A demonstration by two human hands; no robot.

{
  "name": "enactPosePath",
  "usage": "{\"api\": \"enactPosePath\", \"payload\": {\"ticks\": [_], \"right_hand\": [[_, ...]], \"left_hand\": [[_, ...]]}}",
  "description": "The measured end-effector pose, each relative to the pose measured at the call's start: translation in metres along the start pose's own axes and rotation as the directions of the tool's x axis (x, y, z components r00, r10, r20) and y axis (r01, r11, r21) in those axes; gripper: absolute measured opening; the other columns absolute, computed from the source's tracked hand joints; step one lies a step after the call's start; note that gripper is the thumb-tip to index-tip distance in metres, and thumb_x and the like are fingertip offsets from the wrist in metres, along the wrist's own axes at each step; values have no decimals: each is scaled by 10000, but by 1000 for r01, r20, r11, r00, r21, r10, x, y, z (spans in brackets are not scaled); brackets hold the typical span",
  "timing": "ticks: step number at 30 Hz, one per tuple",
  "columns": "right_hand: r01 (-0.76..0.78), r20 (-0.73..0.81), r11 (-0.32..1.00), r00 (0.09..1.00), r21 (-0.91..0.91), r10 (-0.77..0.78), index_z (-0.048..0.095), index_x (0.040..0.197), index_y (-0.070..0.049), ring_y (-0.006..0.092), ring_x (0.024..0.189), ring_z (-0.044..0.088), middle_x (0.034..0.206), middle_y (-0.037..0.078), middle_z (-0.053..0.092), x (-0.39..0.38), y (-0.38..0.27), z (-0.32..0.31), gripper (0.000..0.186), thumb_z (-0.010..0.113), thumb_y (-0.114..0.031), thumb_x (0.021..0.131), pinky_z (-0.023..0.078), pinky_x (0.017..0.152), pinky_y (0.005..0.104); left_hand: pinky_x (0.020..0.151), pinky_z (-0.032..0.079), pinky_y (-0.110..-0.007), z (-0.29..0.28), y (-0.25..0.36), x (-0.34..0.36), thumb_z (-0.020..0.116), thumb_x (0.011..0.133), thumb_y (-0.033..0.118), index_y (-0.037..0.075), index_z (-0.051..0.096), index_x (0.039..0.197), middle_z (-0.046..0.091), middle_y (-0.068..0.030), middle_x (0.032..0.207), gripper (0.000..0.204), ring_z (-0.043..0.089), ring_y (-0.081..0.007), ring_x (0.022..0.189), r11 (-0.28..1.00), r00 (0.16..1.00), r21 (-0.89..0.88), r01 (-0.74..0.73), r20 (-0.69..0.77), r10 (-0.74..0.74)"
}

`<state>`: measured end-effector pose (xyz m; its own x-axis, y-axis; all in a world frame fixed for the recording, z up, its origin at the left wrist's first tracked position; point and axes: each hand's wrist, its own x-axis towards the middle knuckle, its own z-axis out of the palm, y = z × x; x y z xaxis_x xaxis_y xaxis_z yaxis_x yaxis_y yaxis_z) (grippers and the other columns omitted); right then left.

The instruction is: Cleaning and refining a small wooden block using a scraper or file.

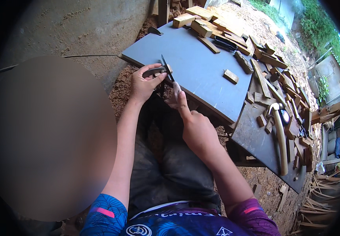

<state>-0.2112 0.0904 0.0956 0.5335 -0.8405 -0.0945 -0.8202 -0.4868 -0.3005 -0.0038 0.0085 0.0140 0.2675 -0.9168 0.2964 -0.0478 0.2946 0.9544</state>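
Note:
My left hand (141, 84) is closed around a dark, curved, smooth piece (153, 72) near the front left edge of the grey board. Across the end of that piece lies the narrow dark blade of a hand tool (167, 70), a knife or a file; I cannot tell which. My right hand (197, 128) grips the tool's pale, cloth-like handle, with the index finger stretched along it. Beside the blade shows a small light brown wooden bit (169, 68), partly hidden. A similar dark curved piece (154, 30) rests at the board's far left corner.
A small wood block (230, 76) lies on the grey board (193, 63). Several wood offcuts (201, 28) are heaped along its far edge and right side. A hammer (280, 141) lies on the darker side board (252, 135). A wall (79, 27) stands at the left.

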Motion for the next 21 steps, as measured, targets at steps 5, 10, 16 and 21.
{"api": "enactPosePath", "payload": {"ticks": [5,10,16,21], "right_hand": [[37,-123,998,992,53,-30,195,1524,-27,396,768,678,832,256,656,68,-11,5,734,459,-12,839,546,689,507],[-41,-44,997,998,63,43,187,1506,9,381,757,692,857,262,668,9,0,-4,685,442,-44,873,566,663,494],[34,-136,971,991,237,-1,146,1509,14,386,698,685,824,250,678,38,-3,15,729,475,-47,861,560,610,485],[-49,-135,905,984,423,116,640,1044,30,370,680,683,770,205,683,87,-1,22,277,519,-151,872,557,614,477]], "left_hand": [[756,557,-225,-7,3,3,763,822,60,-26,654,1141,695,-108,1027,348,670,-112,875,981,999,-189,39,4,-39],[791,474,-230,-4,12,2,663,914,256,-3,685,1119,696,-42,1010,331,619,-91,879,996,997,85,10,69,-16],[851,452,-364,-2,47,-3,479,1012,270,-27,588,1219,552,-156,1107,378,570,-265,956,769,923,603,-211,-137,360],[881,441,-414,43,99,-14,394,1003,422,-51,608,1140,555,-193,1117,537,560,-331,995,710,865,498,-498,348,362]]}}
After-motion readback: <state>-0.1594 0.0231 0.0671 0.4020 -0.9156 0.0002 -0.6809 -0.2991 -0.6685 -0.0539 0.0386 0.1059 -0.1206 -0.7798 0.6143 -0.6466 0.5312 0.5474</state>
